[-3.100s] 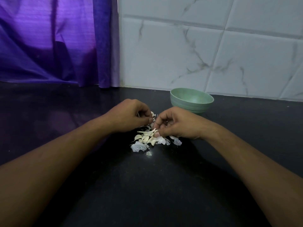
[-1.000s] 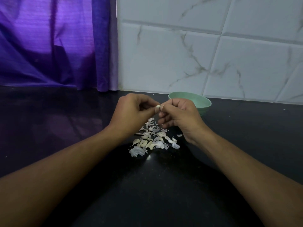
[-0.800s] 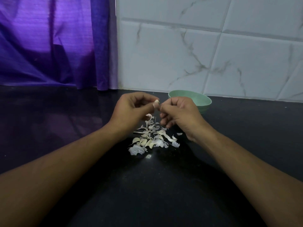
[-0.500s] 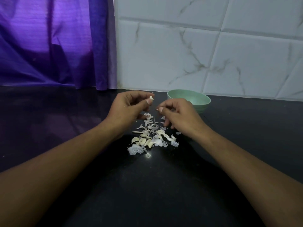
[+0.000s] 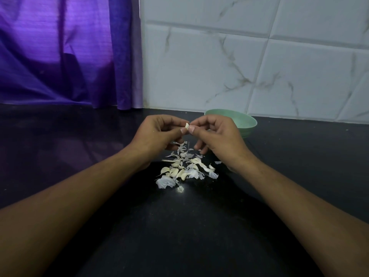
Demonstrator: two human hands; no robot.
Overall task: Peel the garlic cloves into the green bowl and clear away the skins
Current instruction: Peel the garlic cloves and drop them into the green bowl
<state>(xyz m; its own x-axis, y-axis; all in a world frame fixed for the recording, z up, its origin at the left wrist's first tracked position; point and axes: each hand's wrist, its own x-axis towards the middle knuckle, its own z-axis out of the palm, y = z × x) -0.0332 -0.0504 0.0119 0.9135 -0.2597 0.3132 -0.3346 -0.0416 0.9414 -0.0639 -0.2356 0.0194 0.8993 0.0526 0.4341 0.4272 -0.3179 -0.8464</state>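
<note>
A small pale garlic clove point(image 5: 187, 126) is pinched between the fingertips of my left hand point(image 5: 157, 134) and my right hand point(image 5: 216, 134), which meet above the counter. Below them lies a heap of cloves and papery white skins point(image 5: 184, 169) on the black counter point(image 5: 179, 226). The green bowl point(image 5: 246, 122) stands just behind my right hand, which partly hides it; I cannot see what is inside.
A white marbled tile wall point(image 5: 259, 66) rises behind the bowl. A purple curtain point(image 5: 65, 52) hangs down to the counter at the back left. A few specks of skin point(image 5: 180, 189) lie in front of the heap.
Half a second ago my hands were slightly apart, the left holding the clove alone. Now my right fingertips have come back onto the clove and both hands pinch it.
</note>
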